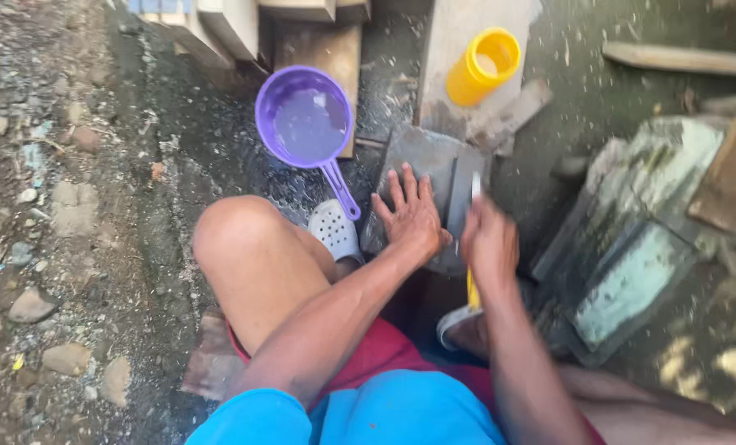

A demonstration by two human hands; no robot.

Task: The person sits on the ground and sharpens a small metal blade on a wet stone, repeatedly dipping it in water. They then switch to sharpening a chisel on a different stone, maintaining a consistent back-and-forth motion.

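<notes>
Your right hand (490, 241) grips a yellow-handled blade (474, 198); your left hand (413, 216), spread flat on the grey stone (434, 161), risks cuts.

packages: none in view | labels: none in view | signs: none in view | screens: none in view

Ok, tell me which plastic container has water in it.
The purple dipper with the long handle, by the left hand; it holds water. The yellow cup farther off on the slab shows no water.
</notes>
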